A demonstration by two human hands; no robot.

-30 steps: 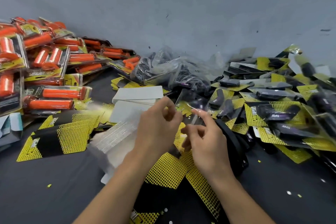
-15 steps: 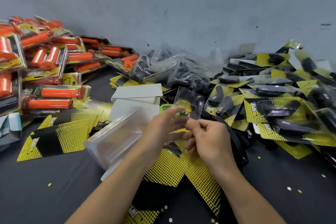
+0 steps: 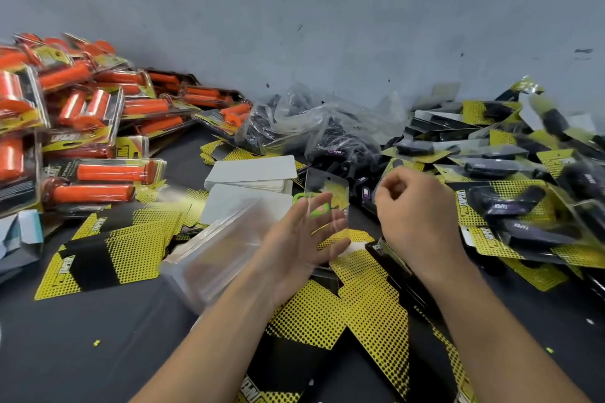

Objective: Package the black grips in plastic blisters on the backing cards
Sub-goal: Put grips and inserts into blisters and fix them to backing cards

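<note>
My left hand (image 3: 301,239) is blurred, its fingers straight and spread against a clear plastic blister (image 3: 327,185) that stands upright at the fingertips. My right hand (image 3: 415,219) hovers to the right with fingers curled and nothing visible in it, just above loose black grips (image 3: 365,195). Yellow-and-black backing cards (image 3: 327,314) lie under both wrists, and more of these backing cards (image 3: 111,255) sit to the left. A clear bag of black grips (image 3: 314,131) lies behind, against the wall.
A stack of clear blisters (image 3: 222,249) lies left of my left hand, with white cards (image 3: 252,172) behind it. A black stapler (image 3: 402,275) sits under my right wrist. Packaged black grips (image 3: 507,203) pile up on the right, packaged orange grips (image 3: 88,173) on the left.
My right hand has let go of the blister and moved right toward the loose grips. My left hand's fingers have straightened out with the blister still at them.
</note>
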